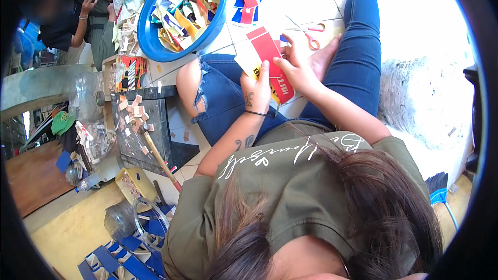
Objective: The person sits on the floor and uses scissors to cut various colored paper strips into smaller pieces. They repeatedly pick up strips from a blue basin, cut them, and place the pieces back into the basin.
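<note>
Left hand [258,87] gripping red card [266,47], yellow piece [257,71] partly hidden; right hand [299,67] apparently pinching card's edge, fingertips partly obscured

I note a red card [265,47] with white lettering; a plain blue basin [222,18]; scraps [181,18] in yellow, cream and dark blue (rather mixed); an olive shirt [306,197] with white script.

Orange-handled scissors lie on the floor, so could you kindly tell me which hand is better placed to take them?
Probably the right hand: it is nearer the scissors, on their side of the red printed strip. The left hand lies farther off, across the strip, though both hands touch it.
</note>
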{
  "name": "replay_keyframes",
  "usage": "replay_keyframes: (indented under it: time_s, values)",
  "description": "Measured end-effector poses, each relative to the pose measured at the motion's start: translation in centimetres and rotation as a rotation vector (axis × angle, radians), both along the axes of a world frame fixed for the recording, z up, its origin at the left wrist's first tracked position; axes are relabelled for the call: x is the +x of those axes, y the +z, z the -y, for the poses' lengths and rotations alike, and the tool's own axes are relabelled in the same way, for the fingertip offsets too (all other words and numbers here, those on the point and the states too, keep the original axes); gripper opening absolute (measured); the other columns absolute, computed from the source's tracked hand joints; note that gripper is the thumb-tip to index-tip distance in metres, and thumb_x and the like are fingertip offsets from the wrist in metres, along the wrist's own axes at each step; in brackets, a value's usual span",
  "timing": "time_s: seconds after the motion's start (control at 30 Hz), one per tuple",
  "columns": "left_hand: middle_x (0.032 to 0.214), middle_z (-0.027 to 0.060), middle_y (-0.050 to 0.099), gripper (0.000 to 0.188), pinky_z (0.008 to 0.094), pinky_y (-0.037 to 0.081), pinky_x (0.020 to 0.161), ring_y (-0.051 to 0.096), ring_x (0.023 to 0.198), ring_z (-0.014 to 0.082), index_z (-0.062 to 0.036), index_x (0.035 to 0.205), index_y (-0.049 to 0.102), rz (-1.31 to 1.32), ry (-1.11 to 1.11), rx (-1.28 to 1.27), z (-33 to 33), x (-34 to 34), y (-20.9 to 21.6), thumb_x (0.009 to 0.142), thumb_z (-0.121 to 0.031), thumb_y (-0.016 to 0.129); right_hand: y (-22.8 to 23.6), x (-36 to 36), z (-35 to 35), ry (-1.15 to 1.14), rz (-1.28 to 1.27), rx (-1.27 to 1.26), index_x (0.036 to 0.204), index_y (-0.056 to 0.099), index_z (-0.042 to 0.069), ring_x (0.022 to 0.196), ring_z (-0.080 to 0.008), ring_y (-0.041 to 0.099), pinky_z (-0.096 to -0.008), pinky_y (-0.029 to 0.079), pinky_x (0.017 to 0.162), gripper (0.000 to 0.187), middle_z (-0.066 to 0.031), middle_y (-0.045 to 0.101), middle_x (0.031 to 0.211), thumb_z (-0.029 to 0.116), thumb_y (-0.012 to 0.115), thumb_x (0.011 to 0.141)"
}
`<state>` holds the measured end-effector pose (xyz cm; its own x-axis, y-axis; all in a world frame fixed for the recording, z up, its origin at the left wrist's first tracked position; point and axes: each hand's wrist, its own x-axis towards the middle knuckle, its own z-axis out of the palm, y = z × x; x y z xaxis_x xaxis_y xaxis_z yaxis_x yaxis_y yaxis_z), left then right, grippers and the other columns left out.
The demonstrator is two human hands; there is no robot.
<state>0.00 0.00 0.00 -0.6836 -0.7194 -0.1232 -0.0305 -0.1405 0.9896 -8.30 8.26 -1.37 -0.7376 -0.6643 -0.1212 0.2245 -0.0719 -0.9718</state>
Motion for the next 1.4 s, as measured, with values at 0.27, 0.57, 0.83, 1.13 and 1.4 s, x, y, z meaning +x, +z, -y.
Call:
replay_keyframes:
  time_s: [0.27,0.57,0.83,1.13,1.4]
  values:
    - [0.094,0.0118,0.058,0.037,0.0286,0.049,0.066,0.060,0.073,0.0179,0.0019,0.110,0.049,-0.183,-0.015,0.556,4.3,-1.3,-3.4,0.092,-0.029,0.041,-2.5,-7.2,3.8,-0.046,0.356,0.062,0.091,0.056,0.006,0.073,-0.0080,0.056,-0.0213,0.045,0.062,0.016,-0.0044,0.062,0.086,0.008,0.062,0.077]
    - [0.090,0.0110,0.056,0.045,0.0288,0.046,0.061,0.058,0.069,0.0185,-0.0001,0.113,0.046,-0.312,0.179,0.623,6.9,-0.3,-4.1,0.093,-0.038,0.031,-9.2,-18.8,16.5,-0.384,0.338,0.179,0.108,0.034,0.001,0.088,-0.0229,0.061,-0.0290,0.052,0.072,0.043,-0.0183,0.055,0.099,0.008,0.063,0.076]
    - [0.092,0.0117,0.055,0.045,0.0293,0.046,0.067,0.057,0.073,0.0187,-0.0001,0.115,0.045,-0.282,0.086,0.790,6.9,-0.7,-3.1,0.093,-0.036,0.030,-10.9,-21.2,19.5,-0.438,-0.072,0.806,0.116,0.043,0.005,0.095,-0.0233,0.058,-0.0324,0.048,0.080,0.055,-0.0162,0.058,0.105,0.023,0.069,0.071]
    - [0.094,0.0145,0.057,0.049,0.0339,0.048,0.073,0.060,0.076,0.0240,-0.0003,0.127,0.037,-0.203,-0.059,0.828,6.5,-0.7,-2.4,0.094,-0.035,0.029,-8.6,-22.1,7.3,-0.291,-0.568,0.684,0.106,0.056,0.005,0.080,-0.0192,0.056,-0.0305,0.047,0.071,0.035,-0.0112,0.058,0.097,0.024,0.064,0.078]
    - [0.098,0.0213,0.056,0.036,0.0427,0.048,0.079,0.060,0.079,0.0294,0.0002,0.115,0.041,-0.201,-0.252,0.956,6.7,-0.5,-3.5,0.083,-0.017,0.034,-7.7,-16.2,-0.1,0.360,-1.110,1.000,0.101,0.058,0.008,0.105,-0.0256,0.047,-0.0393,0.038,0.090,0.039,-0.0087,0.053,0.103,0.021,0.068,0.066]
